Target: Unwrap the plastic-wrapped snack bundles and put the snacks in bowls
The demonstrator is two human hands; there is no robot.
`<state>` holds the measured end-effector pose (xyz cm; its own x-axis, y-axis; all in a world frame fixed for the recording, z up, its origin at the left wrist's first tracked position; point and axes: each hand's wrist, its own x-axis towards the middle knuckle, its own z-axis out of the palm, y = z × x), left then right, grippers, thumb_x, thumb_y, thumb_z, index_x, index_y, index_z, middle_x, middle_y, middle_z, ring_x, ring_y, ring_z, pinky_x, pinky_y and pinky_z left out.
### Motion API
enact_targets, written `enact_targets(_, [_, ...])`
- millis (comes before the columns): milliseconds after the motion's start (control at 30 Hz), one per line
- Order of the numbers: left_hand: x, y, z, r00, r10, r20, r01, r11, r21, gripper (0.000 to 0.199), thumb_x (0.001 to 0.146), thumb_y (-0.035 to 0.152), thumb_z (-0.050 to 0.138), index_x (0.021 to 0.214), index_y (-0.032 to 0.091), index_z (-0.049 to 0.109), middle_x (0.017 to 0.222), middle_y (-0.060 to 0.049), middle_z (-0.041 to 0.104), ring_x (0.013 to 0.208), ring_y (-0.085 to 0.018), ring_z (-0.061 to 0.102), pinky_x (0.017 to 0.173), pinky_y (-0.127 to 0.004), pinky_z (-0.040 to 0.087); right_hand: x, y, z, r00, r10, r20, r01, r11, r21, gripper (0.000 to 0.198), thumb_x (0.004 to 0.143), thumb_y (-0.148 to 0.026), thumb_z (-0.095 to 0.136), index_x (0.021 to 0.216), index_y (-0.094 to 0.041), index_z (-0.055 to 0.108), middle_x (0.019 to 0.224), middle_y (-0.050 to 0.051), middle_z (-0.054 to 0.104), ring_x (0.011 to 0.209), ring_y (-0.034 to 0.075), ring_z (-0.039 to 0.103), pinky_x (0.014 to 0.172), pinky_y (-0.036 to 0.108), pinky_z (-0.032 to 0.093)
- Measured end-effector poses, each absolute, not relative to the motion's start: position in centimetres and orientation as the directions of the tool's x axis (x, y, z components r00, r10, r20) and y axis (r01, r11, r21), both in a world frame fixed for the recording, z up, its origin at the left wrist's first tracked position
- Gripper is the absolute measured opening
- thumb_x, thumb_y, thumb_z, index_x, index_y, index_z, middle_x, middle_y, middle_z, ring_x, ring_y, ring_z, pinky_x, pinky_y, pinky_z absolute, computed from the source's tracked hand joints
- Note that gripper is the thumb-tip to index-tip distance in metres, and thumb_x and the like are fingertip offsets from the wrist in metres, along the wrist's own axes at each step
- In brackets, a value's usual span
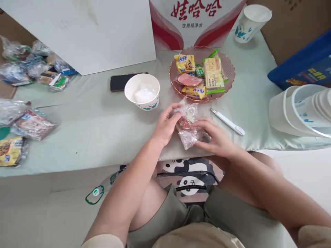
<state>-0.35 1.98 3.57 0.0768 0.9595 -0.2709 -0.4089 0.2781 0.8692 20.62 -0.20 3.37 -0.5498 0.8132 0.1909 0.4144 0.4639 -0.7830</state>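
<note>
One clear packet (190,132) is held by the near edge of the surface (90,137). Its upper left part is pinched between the fingers of the left hand (167,124); its right side is touched by those of the right hand (216,137), though whether they are closed on it cannot be told. Toward the far edge, wrapped snacks (214,74) are carried by a pink plate (229,69). A white cutter (228,122) is laid near the right hand.
</note>
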Motion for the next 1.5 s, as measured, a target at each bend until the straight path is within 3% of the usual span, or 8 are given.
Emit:
enact_targets(133, [-1.4,2.3,2.2,-0.094,0.996,-0.005,0.093,0.014,0.996,0.015,0.086,0.029,0.065,0.1,0.025,0.07,0.111,-0.006,0.068,0.103,-0.019,0.067,0.083,-0.029,0.055,19.8,1.2,3.0,-0.549,0.796,0.255,0.375,0.507,-0.776,0.007,0.088,-0.029,0.07,0.092,-0.023,0.07,0.099,0.007,0.064,0.091,0.02,0.066,0.082,0.037,0.058])
enact_targets(267, [-2.5,2.6,2.1,-0.023,0.977,0.21,0.46,-0.176,0.871,0.004,0.085,0.025,0.065,0.089,0.024,0.066,0.122,-0.009,0.07,0.127,-0.025,0.061,0.112,-0.043,0.048,19.1,1.6,3.3,-0.589,0.765,0.261,0.294,0.503,-0.813,0.004,0.09,-0.022,0.065,0.086,-0.023,0.064,0.091,0.005,0.069,0.083,0.017,0.067,0.074,0.032,0.055])
enact_targets(567, [-2.5,1.5,3.2,0.208,0.958,0.198,0.43,-0.272,0.861,0.01,0.094,0.027,0.055,0.087,0.025,0.062,0.107,-0.006,0.08,0.126,-0.024,0.067,0.108,-0.042,0.051,17.9,1.5,3.5,-0.377,0.926,0.004,0.46,0.192,-0.867,0.026,0.082,-0.025,0.064,0.107,-0.026,0.057,0.088,0.0,0.073,0.061,0.013,0.056,0.056,0.027,0.043])
enact_targets(900, [-2.4,1.0,2.6,0.356,0.912,0.201,0.548,-0.378,0.746,0.01,0.09,0.025,0.064,0.096,0.022,0.071,0.125,-0.011,0.075,0.139,-0.029,0.058,0.119,-0.05,0.045,17.4,2.0,3.6,-0.248,0.964,0.097,0.568,0.226,-0.791,0.017,0.083,-0.034,0.066,0.087,-0.024,0.054,0.078,0.002,0.059,0.068,0.017,0.053,0.065,0.032,0.046])
enact_targets(1133, [-2.2,0.1,2.3,0.139,0.984,0.112,0.649,-0.176,0.74,0.012,0.091,0.027,0.07,0.097,0.023,0.08,0.146,-0.012,0.058,0.144,-0.031,0.052,0.118,-0.052,0.046,24.6,1.0,4.1,-0.034,0.963,0.267,0.891,0.15,-0.429,0.016,0.084,-0.032,0.062,0.098,-0.025,0.063,0.096,0.012,0.068,0.095,0.031,0.065,0.092,0.05,0.051])
enact_targets(1300, [-2.0,0.5,2.8,0.11,0.992,0.07,0.548,-0.119,0.828,0.013,0.084,0.018,0.077,0.096,0.022,0.076,0.14,-0.01,0.067,0.127,-0.025,0.065,0.112,-0.045,0.05,28.1,0.3,3.7,0.106,0.993,0.047,0.958,-0.09,-0.272,0.024,0.082,-0.043,0.062,0.096,-0.023,0.066,0.113,0.018,0.068,0.107,0.042,0.062,0.088,0.059,0.05])
enact_targets(1400, [-1.7,0.8,3.0,0.068,0.997,0.028,0.537,-0.06,0.842,0.022,0.079,0.016,0.081,0.097,0.021,0.07,0.136,-0.009,0.068,0.12,-0.023,0.067,0.108,-0.043,0.052,27.8,-0.2,4.4,0.092,0.996,-0.013,0.937,-0.091,-0.338,0.019,0.085,-0.044,0.059,0.087,-0.025,0.06,0.097,0.013,0.069,0.089,0.034,0.065,0.078,0.05,0.05])
enact_targets(1500, [-1.5,0.5,3.1,0.046,0.999,0.024,0.575,-0.046,0.817,0.018,0.079,0.019,0.083,0.093,0.02,0.071,0.135,-0.01,0.065,0.126,-0.025,0.063,0.11,-0.043,0.05,25.9,-0.9,5.3,0.054,0.992,-0.111,0.763,-0.113,-0.636,0.022,0.092,-0.047,0.055,0.091,-0.025,0.056,0.074,0.004,0.066,0.062,0.022,0.061,0.063,0.039,0.049])
